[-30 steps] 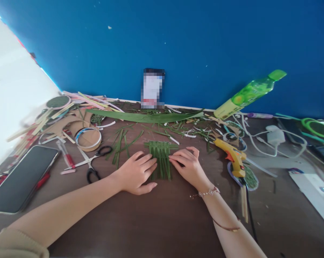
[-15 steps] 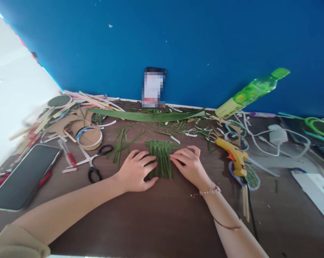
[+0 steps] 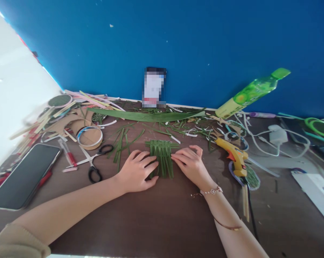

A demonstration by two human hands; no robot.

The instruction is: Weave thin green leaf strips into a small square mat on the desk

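Observation:
A small mat of woven green leaf strips (image 3: 162, 157) lies flat on the brown table (image 3: 156, 218). My left hand (image 3: 136, 172) rests on the mat's left edge, fingers stretched out and pressing the strips down. From the right, my right hand (image 3: 190, 163) has its fingers laid flat against the mat's right edge. Neither hand lifts anything. A long uncut green leaf (image 3: 148, 115) lies across the table behind the mat, with loose cut strips (image 3: 121, 141) to the left.
Scissors (image 3: 93, 163), a tape roll (image 3: 89, 137) and a dark phone (image 3: 23, 175) lie to the left. A yellow glue gun (image 3: 233, 154) with its cord sits right, near a green bottle (image 3: 252, 92), white cables (image 3: 276, 139) and leaf scraps. A blue wall stands behind.
Both hands stay on the mat with only small finger shifts; the right hand has slid slightly right along the mat's edge.

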